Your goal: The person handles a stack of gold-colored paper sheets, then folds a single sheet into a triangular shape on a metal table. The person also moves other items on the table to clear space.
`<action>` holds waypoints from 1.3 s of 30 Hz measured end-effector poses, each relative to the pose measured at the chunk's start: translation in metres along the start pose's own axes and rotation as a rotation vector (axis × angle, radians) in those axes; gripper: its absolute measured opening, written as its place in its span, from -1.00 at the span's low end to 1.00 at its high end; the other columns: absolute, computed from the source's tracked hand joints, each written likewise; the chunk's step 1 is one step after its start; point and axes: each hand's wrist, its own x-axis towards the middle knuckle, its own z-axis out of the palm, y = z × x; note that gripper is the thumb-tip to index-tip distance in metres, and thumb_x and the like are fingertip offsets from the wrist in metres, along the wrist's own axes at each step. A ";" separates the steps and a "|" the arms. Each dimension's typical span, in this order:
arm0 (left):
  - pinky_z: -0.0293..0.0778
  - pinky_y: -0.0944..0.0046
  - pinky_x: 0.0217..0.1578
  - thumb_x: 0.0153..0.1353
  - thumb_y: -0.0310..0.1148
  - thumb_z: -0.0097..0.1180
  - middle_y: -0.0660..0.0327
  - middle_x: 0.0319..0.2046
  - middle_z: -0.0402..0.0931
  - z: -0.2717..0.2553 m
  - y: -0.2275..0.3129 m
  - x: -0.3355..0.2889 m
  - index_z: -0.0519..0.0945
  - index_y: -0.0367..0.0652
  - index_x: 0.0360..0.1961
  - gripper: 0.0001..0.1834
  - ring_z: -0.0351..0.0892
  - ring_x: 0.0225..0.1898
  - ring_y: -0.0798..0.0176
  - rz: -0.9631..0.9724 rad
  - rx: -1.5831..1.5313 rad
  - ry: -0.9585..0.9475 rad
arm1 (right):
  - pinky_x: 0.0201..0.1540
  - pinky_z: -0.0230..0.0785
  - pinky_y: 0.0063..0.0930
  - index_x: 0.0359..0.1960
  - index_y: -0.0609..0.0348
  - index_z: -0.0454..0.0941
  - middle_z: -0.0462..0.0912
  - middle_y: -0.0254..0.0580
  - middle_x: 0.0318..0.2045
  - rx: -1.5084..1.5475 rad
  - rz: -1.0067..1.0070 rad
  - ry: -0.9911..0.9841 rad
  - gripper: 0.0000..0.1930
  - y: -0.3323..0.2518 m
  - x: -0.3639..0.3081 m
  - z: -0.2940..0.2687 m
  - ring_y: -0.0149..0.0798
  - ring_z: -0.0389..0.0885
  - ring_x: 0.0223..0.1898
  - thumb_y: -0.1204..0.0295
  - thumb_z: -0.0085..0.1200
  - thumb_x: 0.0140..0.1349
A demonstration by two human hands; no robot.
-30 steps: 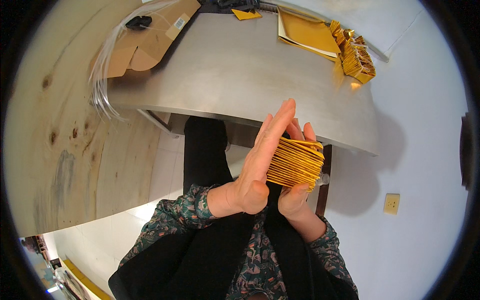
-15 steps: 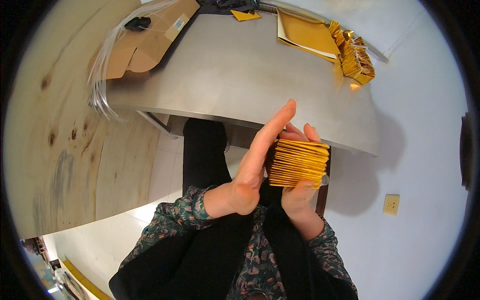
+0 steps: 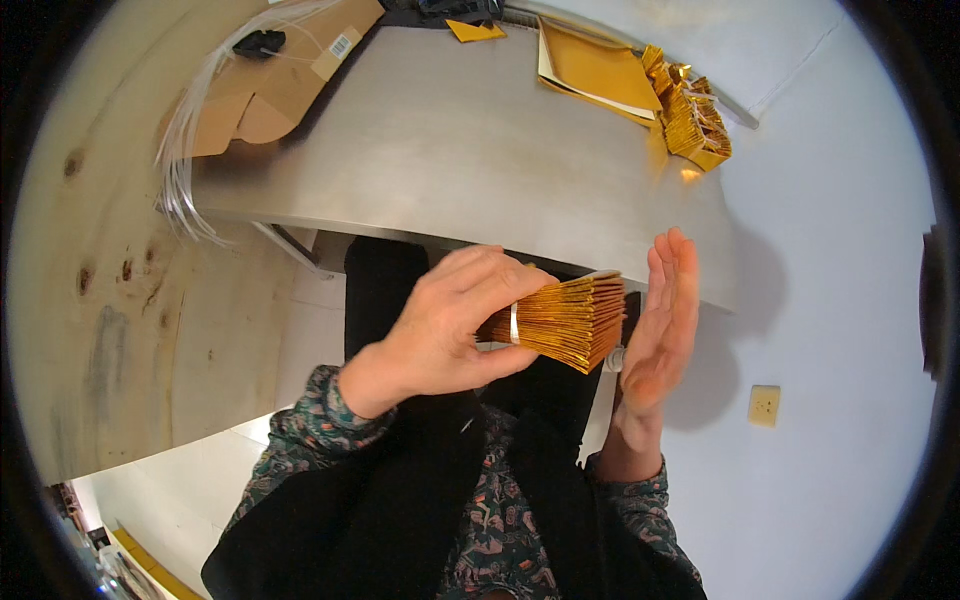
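My left hand (image 3: 455,325) is closed round a bundle of folded gold paper (image 3: 575,318), with the thumb below and the fingers above. A narrow white band (image 3: 514,323) crosses the bundle close to my fingertips. To the right of the band the folded pieces fan out into a wider end. Beside that end, my right hand (image 3: 660,325) is held upright and flat, fingers stretched and palm toward the bundle. A small gap shows between palm and paper. My left fingers hide part of the bundle's left end.
On the metal table (image 3: 420,140) lie gold paper sheets (image 3: 600,70) and more gold folded bundles (image 3: 695,125) at the far right. A cardboard piece (image 3: 270,95) with clear plastic strips (image 3: 180,150) lies far left. A wooden board (image 3: 190,300) stands left; a wall with an outlet (image 3: 764,405) is right.
The bundle has passed from my right hand to my left and turned, so its banded side shows. My right hand has let go, flattened and moved right. My left hand was flat before.
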 end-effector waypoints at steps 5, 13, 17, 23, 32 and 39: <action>0.50 0.05 0.07 -0.18 -0.36 0.53 0.19 -0.14 0.65 -0.020 0.013 0.008 0.66 -0.09 0.08 -0.33 0.63 -0.08 0.02 0.037 0.165 -0.181 | 0.55 -0.06 0.23 0.40 0.32 0.36 0.51 0.07 0.32 -0.491 -0.173 -0.506 0.17 -0.017 0.004 -0.014 0.02 0.47 0.36 -0.17 0.57 -0.19; 0.24 0.04 0.42 0.02 -0.10 0.57 -0.03 0.37 0.40 0.015 0.000 0.002 0.20 -0.29 0.49 0.12 0.40 0.40 -0.06 -0.106 -0.306 0.170 | 0.60 -0.16 0.09 0.43 0.42 0.19 0.55 0.09 0.22 -0.034 -0.021 -0.177 0.03 -0.003 -0.013 0.012 -0.05 0.49 0.33 -0.13 0.38 0.19; 0.13 -0.18 0.45 0.01 0.18 0.54 0.04 0.26 0.49 0.032 -0.009 -0.008 0.29 -0.27 0.40 0.10 0.47 0.31 -0.03 -0.031 -0.322 0.205 | 0.62 -0.36 0.10 0.51 0.44 0.04 0.39 0.27 0.37 0.008 0.162 -0.096 0.14 -0.011 -0.028 0.028 0.00 0.27 0.47 -0.29 0.22 0.23; 0.16 -0.27 0.38 -0.07 0.55 0.34 0.08 -0.03 0.60 0.037 -0.014 -0.008 0.42 -0.22 0.19 0.11 0.58 0.08 0.09 0.142 -0.203 0.210 | 0.54 -0.12 0.23 0.19 0.29 0.32 0.58 -0.01 -0.02 -0.088 -0.106 0.006 0.05 -0.001 -0.023 0.034 -0.10 0.58 0.04 -0.59 -0.15 0.18; 0.45 -0.08 0.07 -0.07 0.72 0.05 0.20 -0.32 0.63 0.030 -0.008 0.003 0.59 -0.20 -0.14 0.05 0.63 -0.29 0.16 0.172 -0.080 0.277 | 0.31 0.17 0.05 -0.05 0.22 0.39 0.53 -0.16 -0.31 -0.227 -0.248 0.058 0.00 0.003 -0.022 0.028 -0.19 0.52 -0.22 -0.64 -0.46 0.23; 0.47 0.05 -0.12 -0.04 0.66 0.06 0.29 -0.47 0.57 0.027 -0.005 0.008 0.60 -0.17 -0.26 -0.04 0.56 -0.44 0.21 0.225 0.002 0.312 | 0.03 0.22 -0.15 -0.13 0.14 0.41 0.58 -0.25 -0.40 -0.160 -0.201 0.109 -0.12 0.003 -0.020 0.029 -0.26 0.55 -0.33 -0.58 -0.23 0.24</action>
